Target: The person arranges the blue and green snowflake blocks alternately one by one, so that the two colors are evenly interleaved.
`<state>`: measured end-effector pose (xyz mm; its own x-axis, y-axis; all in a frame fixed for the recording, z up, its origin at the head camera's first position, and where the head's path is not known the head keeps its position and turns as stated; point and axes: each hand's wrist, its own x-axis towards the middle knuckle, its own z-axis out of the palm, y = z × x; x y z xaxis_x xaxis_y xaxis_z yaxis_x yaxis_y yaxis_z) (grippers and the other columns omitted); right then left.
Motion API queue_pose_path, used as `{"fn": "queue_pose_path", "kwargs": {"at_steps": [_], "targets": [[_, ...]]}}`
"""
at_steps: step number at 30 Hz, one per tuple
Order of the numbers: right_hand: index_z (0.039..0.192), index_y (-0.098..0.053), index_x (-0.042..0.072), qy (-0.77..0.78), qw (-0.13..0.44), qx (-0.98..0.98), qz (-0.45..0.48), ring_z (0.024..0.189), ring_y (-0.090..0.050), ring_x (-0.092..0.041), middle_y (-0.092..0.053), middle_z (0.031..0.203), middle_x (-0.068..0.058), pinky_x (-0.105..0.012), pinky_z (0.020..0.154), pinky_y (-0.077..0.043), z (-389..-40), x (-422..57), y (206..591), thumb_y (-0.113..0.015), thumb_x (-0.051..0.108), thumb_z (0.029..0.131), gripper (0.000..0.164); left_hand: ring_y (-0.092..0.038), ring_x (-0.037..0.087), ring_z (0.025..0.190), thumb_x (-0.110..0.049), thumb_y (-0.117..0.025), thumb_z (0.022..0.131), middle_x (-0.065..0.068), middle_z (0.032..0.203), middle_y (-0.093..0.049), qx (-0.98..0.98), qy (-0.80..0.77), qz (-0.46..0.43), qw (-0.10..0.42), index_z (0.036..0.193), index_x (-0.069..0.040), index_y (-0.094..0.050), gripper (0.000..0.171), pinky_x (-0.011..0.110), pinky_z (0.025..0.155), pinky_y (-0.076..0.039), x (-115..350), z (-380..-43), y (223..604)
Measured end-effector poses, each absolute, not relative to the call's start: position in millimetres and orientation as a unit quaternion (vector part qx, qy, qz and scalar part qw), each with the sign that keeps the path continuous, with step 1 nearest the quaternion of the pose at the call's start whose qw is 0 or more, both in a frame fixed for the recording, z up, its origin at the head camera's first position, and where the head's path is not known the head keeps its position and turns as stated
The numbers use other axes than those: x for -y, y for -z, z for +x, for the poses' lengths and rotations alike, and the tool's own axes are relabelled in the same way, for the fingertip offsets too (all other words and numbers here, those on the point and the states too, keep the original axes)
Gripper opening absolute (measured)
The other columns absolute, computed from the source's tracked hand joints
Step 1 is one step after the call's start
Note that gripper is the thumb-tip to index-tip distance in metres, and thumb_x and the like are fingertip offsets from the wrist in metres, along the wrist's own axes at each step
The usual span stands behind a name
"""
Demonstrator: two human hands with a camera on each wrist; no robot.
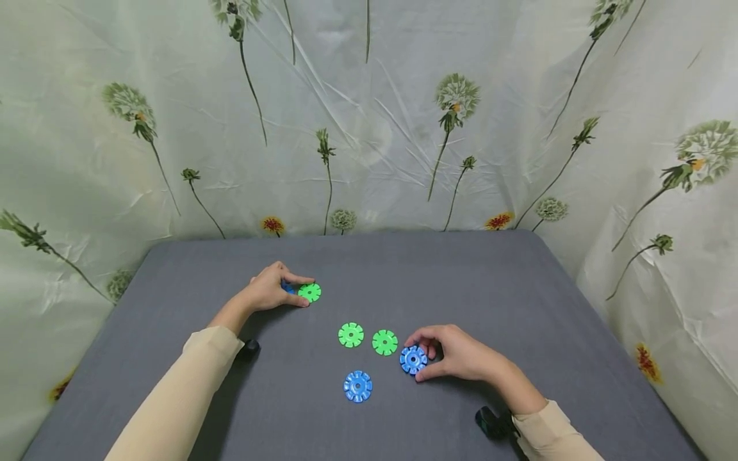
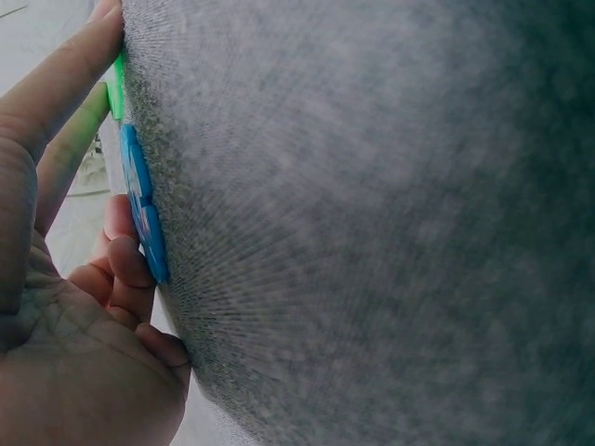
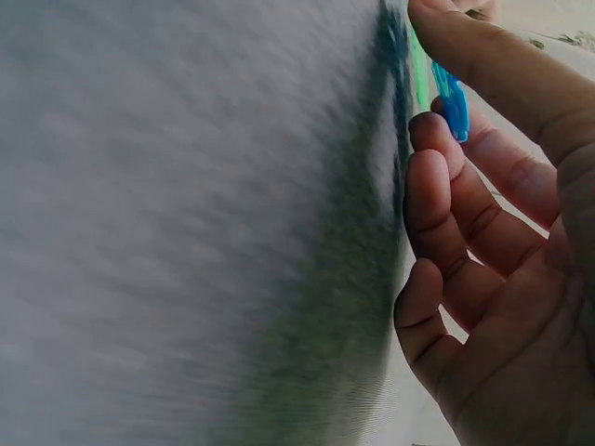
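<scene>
My left hand (image 1: 268, 289) is at the far left of the table, thumb and forefinger pinching a green notched disc (image 1: 309, 292) by its edges. Partly hidden by that hand is a blue notched disc (image 1: 287, 287), which the left wrist view shows lying on the cloth beside the curled lower fingers. Nearer the front, my right hand (image 1: 464, 353) grips another blue notched disc (image 1: 413, 360) between thumb and forefinger. In the right wrist view this blue disc (image 3: 452, 102) appears edge-on and slightly tilted above the cloth.
Two green notched discs (image 1: 351, 335) (image 1: 385, 342) lie side by side mid-table, left of my right hand. In front of them is a blue disc (image 1: 358, 387). Grey cloth (image 1: 450, 275) covers the table, and a flower-printed curtain (image 1: 380, 128) hangs behind it and at the sides.
</scene>
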<state>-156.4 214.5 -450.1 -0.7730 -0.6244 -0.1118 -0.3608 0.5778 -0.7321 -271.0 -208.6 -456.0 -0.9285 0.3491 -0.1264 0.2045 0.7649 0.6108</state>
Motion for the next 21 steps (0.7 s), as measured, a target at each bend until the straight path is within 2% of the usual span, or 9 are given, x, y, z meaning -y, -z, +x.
{"fn": "queue_pose_path", "kwargs": {"at_steps": [8,14,21], "targets": [[0.123,-0.076,0.016,0.357,0.140,-0.881,-0.277,0.086,-0.060,-0.009,-0.065,0.094,0.007,-0.025,0.078,-0.050,-184.6,-206.1,440.0,-0.094,0.027,0.084,0.044,-0.039,0.022,0.092,-0.037,-0.094,0.084,0.006,0.102,-0.049,-0.932,-0.311,0.148,0.112,0.134,-0.027,-0.078,0.053,0.042,0.078,-0.018,208.6,-270.8,456.1],[0.124,-0.076,0.011,0.349,0.110,-0.887,-0.282,0.086,-0.061,-0.011,-0.067,0.094,0.004,-0.026,0.078,-0.051,-213.2,-193.3,434.8,-0.093,0.027,0.086,0.045,-0.037,0.022,0.091,-0.038,-0.093,0.085,0.007,0.101,-0.048,-0.934,-0.304,0.149,0.113,0.134,-0.026,-0.078,0.053,0.042,0.077,-0.018,208.0,-272.4,457.2],[0.127,-0.076,0.011,0.358,0.108,-0.889,-0.264,0.085,-0.060,-0.012,-0.067,0.095,0.002,-0.026,0.080,-0.050,-244.4,-166.3,438.4,-0.093,0.026,0.087,0.046,-0.037,0.022,0.091,-0.037,-0.094,0.084,0.007,0.101,-0.048,-0.934,-0.305,0.146,0.114,0.134,-0.026,-0.078,0.053,0.042,0.078,-0.019,208.2,-271.3,457.6]]}}
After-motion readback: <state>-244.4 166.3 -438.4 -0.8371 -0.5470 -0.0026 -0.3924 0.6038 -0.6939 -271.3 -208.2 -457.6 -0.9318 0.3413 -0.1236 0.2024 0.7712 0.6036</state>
